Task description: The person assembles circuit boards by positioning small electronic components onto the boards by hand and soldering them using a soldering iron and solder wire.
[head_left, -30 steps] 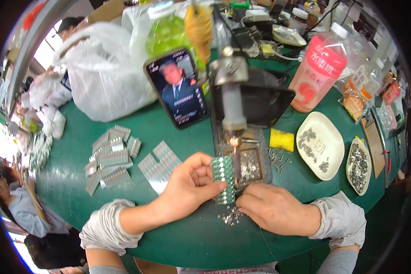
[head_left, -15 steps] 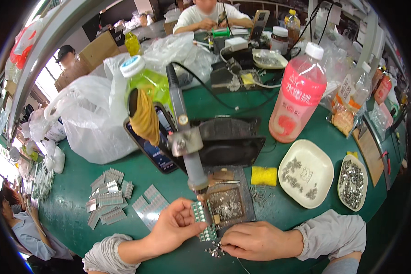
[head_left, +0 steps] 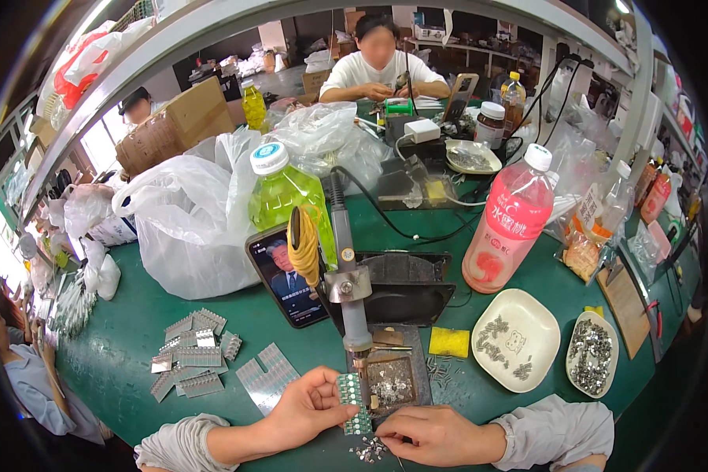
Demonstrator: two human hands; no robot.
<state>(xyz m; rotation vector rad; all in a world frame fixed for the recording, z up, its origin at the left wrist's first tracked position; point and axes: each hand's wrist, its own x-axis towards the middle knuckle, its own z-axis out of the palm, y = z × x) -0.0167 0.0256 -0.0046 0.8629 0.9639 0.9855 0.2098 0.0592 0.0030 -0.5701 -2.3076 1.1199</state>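
A green circuit board strip (head_left: 352, 403) is pinched between the thumb and fingers of my left hand (head_left: 311, 407), tilted under the tip of a clamped soldering iron (head_left: 356, 322). My right hand (head_left: 440, 435) rests low over the bench with its fingertips pressed together; what they hold, if anything, is too small to make out. Right beside those fingertips lies a loose heap of tiny shiny metal parts (head_left: 368, 450). Behind both hands sits a dark tray (head_left: 417, 370) with solder scraps, partly covered by the iron.
Stacked board strips (head_left: 197, 354) lie to the left, with flat boards (head_left: 266, 376) nearer. On the right are a cream dish (head_left: 539, 330) and a smaller dish (head_left: 580, 387) of metal parts, a yellow sponge (head_left: 449, 342) and a pink bottle (head_left: 505, 228). A phone (head_left: 287, 275) leans behind. Another person sits opposite.
The whole view has tilted upward, showing more of the person opposite. My left hand keeps the board near the iron, and my right fingertips stay beside the metal parts.
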